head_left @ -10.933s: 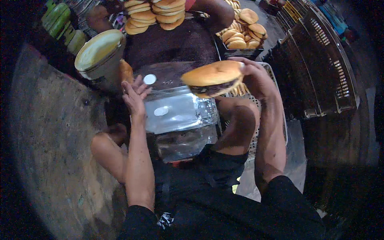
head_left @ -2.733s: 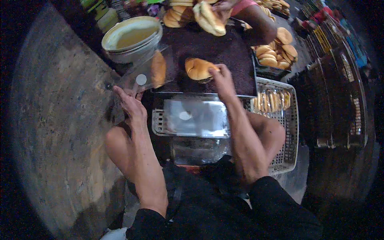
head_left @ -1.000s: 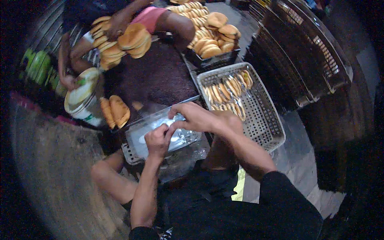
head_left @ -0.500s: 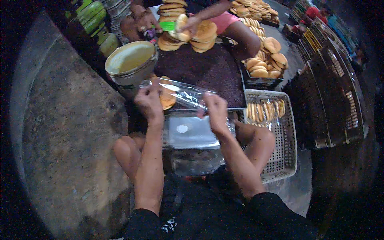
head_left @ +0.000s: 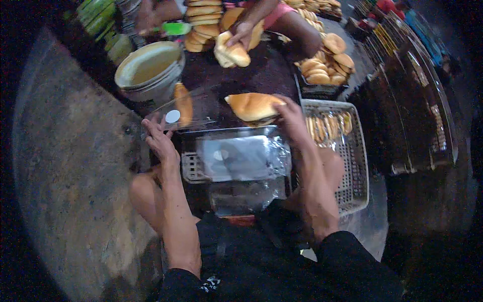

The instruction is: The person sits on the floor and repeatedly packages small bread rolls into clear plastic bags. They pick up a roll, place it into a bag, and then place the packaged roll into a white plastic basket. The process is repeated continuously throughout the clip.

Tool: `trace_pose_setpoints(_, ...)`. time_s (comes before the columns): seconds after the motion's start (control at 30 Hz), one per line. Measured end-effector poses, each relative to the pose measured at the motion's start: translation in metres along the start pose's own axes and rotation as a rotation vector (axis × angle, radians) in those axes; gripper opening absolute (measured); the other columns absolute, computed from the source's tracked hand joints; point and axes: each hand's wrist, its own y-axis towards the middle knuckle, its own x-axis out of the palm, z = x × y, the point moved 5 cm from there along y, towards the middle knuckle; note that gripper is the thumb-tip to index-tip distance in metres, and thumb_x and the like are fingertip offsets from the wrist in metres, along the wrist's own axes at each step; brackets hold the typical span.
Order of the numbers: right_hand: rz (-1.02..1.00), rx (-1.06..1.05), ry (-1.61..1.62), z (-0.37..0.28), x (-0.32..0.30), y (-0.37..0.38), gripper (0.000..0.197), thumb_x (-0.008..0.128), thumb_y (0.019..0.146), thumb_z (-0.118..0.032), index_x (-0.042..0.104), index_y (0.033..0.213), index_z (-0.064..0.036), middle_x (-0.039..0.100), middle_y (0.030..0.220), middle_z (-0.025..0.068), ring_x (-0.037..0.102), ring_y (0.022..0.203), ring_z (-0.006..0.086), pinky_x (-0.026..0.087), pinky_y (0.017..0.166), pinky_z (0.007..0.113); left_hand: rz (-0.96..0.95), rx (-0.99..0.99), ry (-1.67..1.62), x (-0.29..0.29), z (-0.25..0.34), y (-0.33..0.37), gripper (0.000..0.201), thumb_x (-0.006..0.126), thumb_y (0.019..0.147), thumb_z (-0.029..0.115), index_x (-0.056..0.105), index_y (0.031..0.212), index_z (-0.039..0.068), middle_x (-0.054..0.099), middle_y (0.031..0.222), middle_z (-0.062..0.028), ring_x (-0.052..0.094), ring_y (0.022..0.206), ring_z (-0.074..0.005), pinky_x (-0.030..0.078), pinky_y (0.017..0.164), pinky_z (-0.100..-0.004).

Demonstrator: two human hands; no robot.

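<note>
Gripping 1 bun [head_left: 254, 106] in the right hand [head_left: 292, 122] with curled fingers [head_left: 284, 103]; holding 1 clear bag [head_left: 172, 117] in the left hand [head_left: 163, 146] with partly spread fingers [head_left: 149, 126].

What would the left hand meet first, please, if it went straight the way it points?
Beyond the clear bag it touches, the left hand would probably meet the pale bucket, though depth is unclear.

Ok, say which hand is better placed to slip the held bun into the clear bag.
Probably the right hand: it grips the bun, while the left hand holds the clear bag.
</note>
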Motion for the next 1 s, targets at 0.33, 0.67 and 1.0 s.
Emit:
trace_pose_setpoints(0.33,0.063,0.059,0.245,-0.047,-0.076,-0.046,0.051,0.065,0.082,-0.03,0.054,0.12,0.0015,0.061,0.11,0.0116,0.058,0.098,0.0212,0.045,0.087,0.03,-0.702,-0.312,-0.23,0.138,-0.034,-0.153,0.065,0.032,0.094,0.058,0.04,0.131,0.005,0.049,0.128,-0.0157,0.056,0.108,-0.0272,0.054,0.086,-0.0398)
trace_pose_setpoints(0.67,0.401,-0.864,-0.928,-0.116,-0.055,-0.111,0.05,0.072,0.076,-0.028,0.054,0.121,-0.0197,0.043,0.136,0.0143,0.03,0.132,0.0404,0.021,0.107,0.059,-0.516,-0.758,-0.625,0.184,-0.067,-0.187,0.052,0.057,0.087,0.051,0.056,0.116,0.007,0.061,0.116,-0.0099,0.057,0.107,-0.0213,0.048,0.091,-0.0383)
trace_pose_setpoints(1.0,0.563,0.265,-0.697,0.137,-0.276,-0.077,0.057,0.069,0.072,-0.023,0.047,0.121,-0.0031,0.06,0.109,0.0215,0.058,0.104,0.0357,0.046,0.086,0.043,-1.345,-0.159,1.16,0.167,-0.106,-0.187,0.058,0.056,0.085,0.054,0.061,0.056,0.004,0.058,0.052,-0.0068,0.059,0.055,-0.0166,0.044,0.056,-0.0337)
